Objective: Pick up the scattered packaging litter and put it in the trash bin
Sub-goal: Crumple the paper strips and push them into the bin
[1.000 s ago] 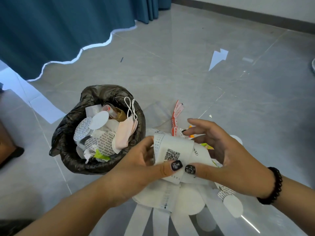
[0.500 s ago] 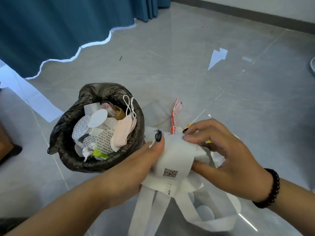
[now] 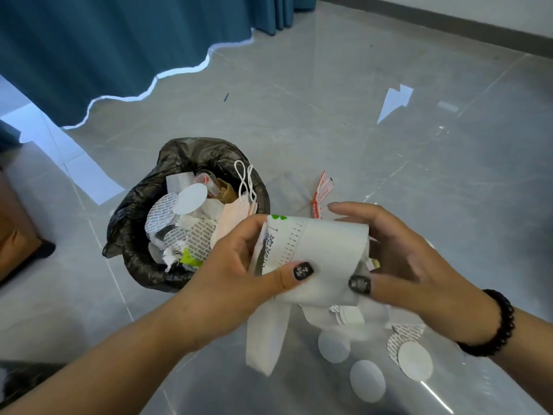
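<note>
A bundle of white paper strips [image 3: 317, 259] with printed marks is rolled up between both hands just right of the trash bin [image 3: 137, 235]. My left hand [image 3: 239, 271] grips its left side, thumb on top. My right hand [image 3: 404, 265] holds the right end, thumb pressed on the roll. Loose strip ends hang below. The bin has a black liner and holds round foil seals, a pink face mask and wrappers. White round seals [image 3: 414, 360] lie on the floor under my right hand. A red-and-white wrapper [image 3: 321, 194] lies behind the bundle.
The floor is glossy grey tile. A blue curtain [image 3: 104, 46] hangs at the back left. A brown object [image 3: 15, 235] sits at the left edge. A dark baseboard [image 3: 449, 19] runs along the far wall.
The paper strips have been gathered and rolled tighter between both hands, lifted a little higher. More round seals now show on the floor below.
</note>
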Tool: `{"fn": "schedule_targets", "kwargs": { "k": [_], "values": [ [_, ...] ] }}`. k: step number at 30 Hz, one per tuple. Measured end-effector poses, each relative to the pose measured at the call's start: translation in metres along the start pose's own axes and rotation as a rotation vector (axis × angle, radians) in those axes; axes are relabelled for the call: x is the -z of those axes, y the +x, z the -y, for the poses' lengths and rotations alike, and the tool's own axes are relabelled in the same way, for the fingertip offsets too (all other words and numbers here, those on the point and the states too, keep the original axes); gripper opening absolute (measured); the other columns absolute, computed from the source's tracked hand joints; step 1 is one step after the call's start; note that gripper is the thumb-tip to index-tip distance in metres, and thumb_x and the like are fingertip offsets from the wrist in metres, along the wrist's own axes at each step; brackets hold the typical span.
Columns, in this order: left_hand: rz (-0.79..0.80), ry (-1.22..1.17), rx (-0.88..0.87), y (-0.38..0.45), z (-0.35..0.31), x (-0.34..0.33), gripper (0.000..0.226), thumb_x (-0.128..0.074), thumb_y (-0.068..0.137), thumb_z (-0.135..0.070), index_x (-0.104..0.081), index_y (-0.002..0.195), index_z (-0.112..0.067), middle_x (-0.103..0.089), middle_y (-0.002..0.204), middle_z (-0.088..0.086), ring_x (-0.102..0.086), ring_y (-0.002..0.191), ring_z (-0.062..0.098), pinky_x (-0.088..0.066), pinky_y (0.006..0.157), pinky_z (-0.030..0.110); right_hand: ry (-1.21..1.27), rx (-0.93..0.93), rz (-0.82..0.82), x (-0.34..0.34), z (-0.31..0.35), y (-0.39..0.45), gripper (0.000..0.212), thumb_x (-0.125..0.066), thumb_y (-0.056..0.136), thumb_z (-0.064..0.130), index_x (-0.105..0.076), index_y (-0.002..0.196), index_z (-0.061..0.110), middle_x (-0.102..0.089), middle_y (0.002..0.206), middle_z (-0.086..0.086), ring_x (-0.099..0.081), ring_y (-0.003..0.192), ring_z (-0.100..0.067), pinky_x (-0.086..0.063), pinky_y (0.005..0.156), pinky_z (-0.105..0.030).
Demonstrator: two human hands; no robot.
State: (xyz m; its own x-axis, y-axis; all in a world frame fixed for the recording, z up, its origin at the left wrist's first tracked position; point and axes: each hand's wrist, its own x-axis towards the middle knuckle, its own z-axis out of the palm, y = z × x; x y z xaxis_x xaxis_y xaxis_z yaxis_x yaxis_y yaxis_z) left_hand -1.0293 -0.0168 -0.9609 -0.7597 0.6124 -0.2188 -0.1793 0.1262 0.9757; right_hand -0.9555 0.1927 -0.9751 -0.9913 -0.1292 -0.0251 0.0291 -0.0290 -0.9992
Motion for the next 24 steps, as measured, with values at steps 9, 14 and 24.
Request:
{"fn": "schedule_targets", "kwargs": {
  "k": [9,14,24],
  "values": [
    [-0.009,0.182,-0.108,-0.014,-0.007,0.010,0.050,-0.080,0.067,-0.021,-0.057,0.111,-0.024,-0.070,0.106,-0.009,-0.067,0.098,0.007,-0.055,0.078,0.019,0.317,-0.265,-0.092,-0.023,0.007,0.023,0.070,-0.090,0.037,0.048,-0.073,0.095,0.013,-0.072,0.095,-0.016,-0.069,0.079,-0.022,-0.058,0.064,-0.029],
    [-0.054,0.142,0.044,-0.017,-0.010,0.011,0.053,-0.065,0.073,-0.044,-0.048,0.123,-0.035,-0.067,0.112,-0.021,-0.063,0.102,-0.003,-0.052,0.088,0.020,0.425,-0.280,-0.191,-0.031,0.009,0.025,0.073,-0.093,0.030,0.044,-0.073,0.091,0.010,-0.072,0.089,-0.016,-0.069,0.070,-0.021,-0.055,0.052,-0.028],
    [0.077,-0.424,0.110,-0.022,-0.014,0.022,0.064,-0.060,0.080,0.000,-0.040,0.139,-0.014,-0.059,0.130,0.018,-0.055,0.122,0.035,-0.041,0.106,0.048,0.158,0.114,-0.273,-0.045,0.013,0.033,0.055,-0.088,0.044,0.045,-0.071,0.091,0.022,-0.072,0.095,-0.003,-0.070,0.081,-0.015,-0.056,0.063,-0.022]
  ]
}}
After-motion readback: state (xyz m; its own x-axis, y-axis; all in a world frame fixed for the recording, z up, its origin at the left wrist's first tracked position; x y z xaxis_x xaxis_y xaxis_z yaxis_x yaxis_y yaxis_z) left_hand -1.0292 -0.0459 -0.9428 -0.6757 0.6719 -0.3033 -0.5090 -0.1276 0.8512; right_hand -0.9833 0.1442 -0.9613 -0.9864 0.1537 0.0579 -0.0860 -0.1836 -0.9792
